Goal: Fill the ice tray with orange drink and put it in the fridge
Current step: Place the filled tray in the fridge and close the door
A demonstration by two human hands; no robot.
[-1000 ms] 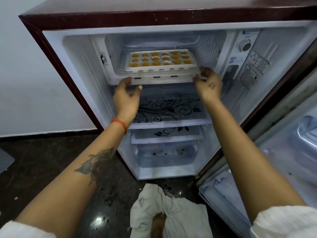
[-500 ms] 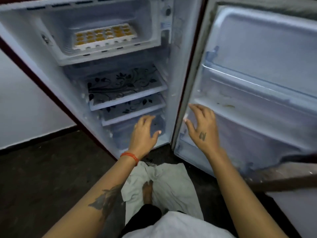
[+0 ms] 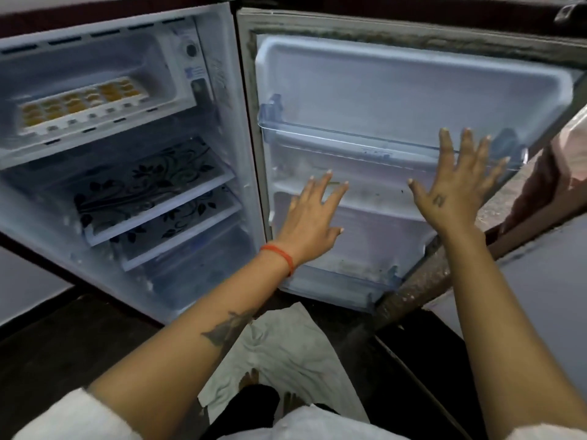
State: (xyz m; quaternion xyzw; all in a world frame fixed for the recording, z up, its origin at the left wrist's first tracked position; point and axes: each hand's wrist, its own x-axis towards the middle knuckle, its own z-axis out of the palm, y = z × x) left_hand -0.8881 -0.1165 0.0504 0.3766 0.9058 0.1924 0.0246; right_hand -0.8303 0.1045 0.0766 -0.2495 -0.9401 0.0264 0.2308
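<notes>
Since half a second ago, both hands have risen from low in front of the fridge floor and now hover in front of the inner side of the open door; the view has swung right as well. We note the left hand spread, fingers straight and apart, holding nothing, in front of the middle door shelf. Whether it touches the liner, we cannot tell. An orange thread band circles its wrist. We note the right hand likewise released, fingers fanned wide, its fingertips reaching up over the clear upper door rack; contact is again unclear.

We record the ice tray lying in the freezer compartment at the top left of the fridge, its pockets filled with orange drink, well apart from both hands. Below it sit two shelves with a black floral print.

On the dark floor near the fridge base lies a white cloth, with a bare foot resting on it.
</notes>
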